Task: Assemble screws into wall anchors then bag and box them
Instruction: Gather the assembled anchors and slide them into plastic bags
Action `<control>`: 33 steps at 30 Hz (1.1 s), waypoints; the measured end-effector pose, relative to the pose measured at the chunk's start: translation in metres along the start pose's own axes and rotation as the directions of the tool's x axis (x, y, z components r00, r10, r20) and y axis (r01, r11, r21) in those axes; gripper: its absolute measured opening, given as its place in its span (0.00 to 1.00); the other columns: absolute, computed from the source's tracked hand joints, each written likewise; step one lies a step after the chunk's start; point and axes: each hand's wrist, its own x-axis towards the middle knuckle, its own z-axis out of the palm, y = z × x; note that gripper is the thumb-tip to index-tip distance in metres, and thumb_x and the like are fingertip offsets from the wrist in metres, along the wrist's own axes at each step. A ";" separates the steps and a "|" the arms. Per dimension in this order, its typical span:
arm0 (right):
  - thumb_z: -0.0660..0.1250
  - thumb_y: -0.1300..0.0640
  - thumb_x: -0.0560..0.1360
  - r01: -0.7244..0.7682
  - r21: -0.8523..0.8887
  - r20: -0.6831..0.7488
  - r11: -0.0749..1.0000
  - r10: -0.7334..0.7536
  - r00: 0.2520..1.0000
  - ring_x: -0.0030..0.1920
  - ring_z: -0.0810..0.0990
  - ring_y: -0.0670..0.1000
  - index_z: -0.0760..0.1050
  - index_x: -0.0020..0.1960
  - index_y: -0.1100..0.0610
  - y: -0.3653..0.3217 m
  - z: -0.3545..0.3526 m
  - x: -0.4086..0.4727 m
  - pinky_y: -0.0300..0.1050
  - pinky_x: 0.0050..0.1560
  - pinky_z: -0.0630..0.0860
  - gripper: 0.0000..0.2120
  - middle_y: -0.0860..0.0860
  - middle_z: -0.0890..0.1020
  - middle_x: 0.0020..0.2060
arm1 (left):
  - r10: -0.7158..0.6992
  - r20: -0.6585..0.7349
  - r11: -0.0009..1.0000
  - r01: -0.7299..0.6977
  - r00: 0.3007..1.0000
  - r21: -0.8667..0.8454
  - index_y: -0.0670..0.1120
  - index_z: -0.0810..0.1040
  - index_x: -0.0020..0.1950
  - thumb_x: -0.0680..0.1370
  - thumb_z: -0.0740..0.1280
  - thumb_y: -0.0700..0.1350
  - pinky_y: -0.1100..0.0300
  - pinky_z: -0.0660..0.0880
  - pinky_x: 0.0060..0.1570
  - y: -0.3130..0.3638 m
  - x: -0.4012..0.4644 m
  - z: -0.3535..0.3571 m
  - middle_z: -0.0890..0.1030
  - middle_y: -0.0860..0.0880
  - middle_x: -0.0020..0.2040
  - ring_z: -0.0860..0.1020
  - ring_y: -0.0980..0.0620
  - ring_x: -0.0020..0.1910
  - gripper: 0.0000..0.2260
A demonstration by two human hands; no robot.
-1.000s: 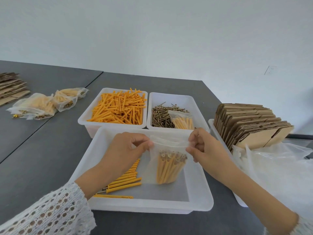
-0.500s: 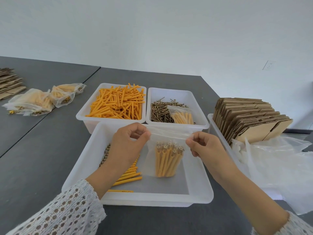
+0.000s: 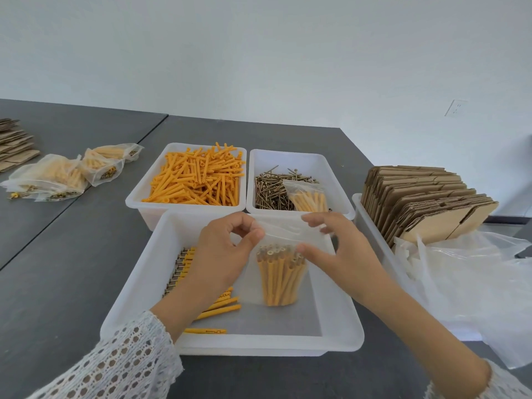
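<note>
A clear plastic bag [image 3: 280,279] filled with upright orange anchors with screws hangs over the near white tray [image 3: 259,345]. My left hand [image 3: 221,254] pinches the bag's top left corner. My right hand [image 3: 336,249] is at the bag's top right, thumb and fingers spread apart around the strip. Assembled anchors [image 3: 218,305] lie in the tray under my left forearm. Behind stand a bin of orange anchors [image 3: 198,180] and a bin of screws [image 3: 273,188] with a filled bag [image 3: 308,197] lying in it.
Flat cardboard boxes [image 3: 423,197] stand in a tray at the right, with loose empty plastic bags [image 3: 472,283] in front of them. Several filled bags [image 3: 63,171] and a stack of flat cardboard [image 3: 14,145] lie at the far left on the grey table [image 3: 57,269].
The bag stays over the near tray, still pinched by my left hand. My right hand's pinch on the top right has opened, with the fingers now spread.
</note>
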 end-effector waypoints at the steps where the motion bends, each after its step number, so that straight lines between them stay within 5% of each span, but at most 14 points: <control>1: 0.72 0.43 0.72 0.051 -0.068 0.007 0.996 -0.051 0.999 0.60 0.72 0.40 0.74 0.62 0.40 -0.006 0.002 0.003 0.46 0.64 0.67 0.19 0.36 0.76 0.57 | 0.023 -0.004 0.999 -0.023 1.000 0.027 0.53 0.80 0.39 0.77 0.71 0.42 0.71 0.67 0.31 0.002 -0.001 0.002 0.81 0.56 0.37 0.72 0.66 0.28 0.08; 6: 0.70 0.54 0.76 0.152 -0.072 0.061 0.986 -0.148 0.987 0.54 0.75 0.46 0.78 0.46 0.48 -0.034 0.014 0.017 0.58 0.63 0.68 0.02 0.42 0.80 0.46 | 0.112 -0.023 0.993 -0.111 0.993 0.044 0.54 0.80 0.39 0.76 0.73 0.41 0.73 0.65 0.28 0.009 -0.007 0.006 0.80 0.59 0.36 0.71 0.68 0.26 0.09; 9: 0.69 0.58 0.77 0.192 -0.026 0.076 0.981 -0.190 0.979 0.51 0.76 0.47 0.78 0.44 0.52 -0.039 0.016 0.019 0.58 0.60 0.70 0.03 0.45 0.79 0.43 | 0.114 -0.045 0.993 -0.113 0.993 0.017 0.53 0.82 0.39 0.75 0.74 0.41 0.73 0.65 0.28 0.012 -0.008 0.005 0.81 0.58 0.35 0.71 0.67 0.26 0.08; 14: 0.70 0.59 0.77 0.261 0.055 0.077 0.964 -0.265 0.961 0.45 0.76 0.46 0.77 0.43 0.55 -0.046 0.010 0.015 0.47 0.51 0.73 0.04 0.48 0.79 0.40 | 0.110 -0.062 0.994 -0.110 0.992 0.001 0.48 0.82 0.38 0.74 0.75 0.42 0.74 0.64 0.27 0.024 -0.012 -0.001 0.77 0.60 0.30 0.71 0.65 0.26 0.06; 19: 0.70 0.61 0.76 0.347 0.038 0.018 0.937 -0.348 0.937 0.44 0.75 0.44 0.76 0.41 0.55 -0.052 -0.005 0.009 0.33 0.46 0.69 0.07 0.46 0.79 0.38 | 0.219 -0.091 0.968 -0.204 0.972 0.146 0.53 0.77 0.36 0.74 0.74 0.43 0.74 0.67 0.37 0.055 -0.020 -0.012 0.78 0.59 0.36 0.72 0.65 0.33 0.10; 33: 0.70 0.60 0.76 0.366 -0.113 -0.037 0.924 -0.372 0.928 0.43 0.76 0.39 0.76 0.42 0.55 -0.026 -0.029 -0.011 0.26 0.42 0.67 0.05 0.41 0.78 0.39 | 0.184 -0.150 0.979 -0.167 0.971 0.119 0.53 0.77 0.34 0.74 0.73 0.46 0.76 0.66 0.31 0.082 -0.032 -0.047 0.76 0.61 0.32 0.71 0.64 0.28 0.09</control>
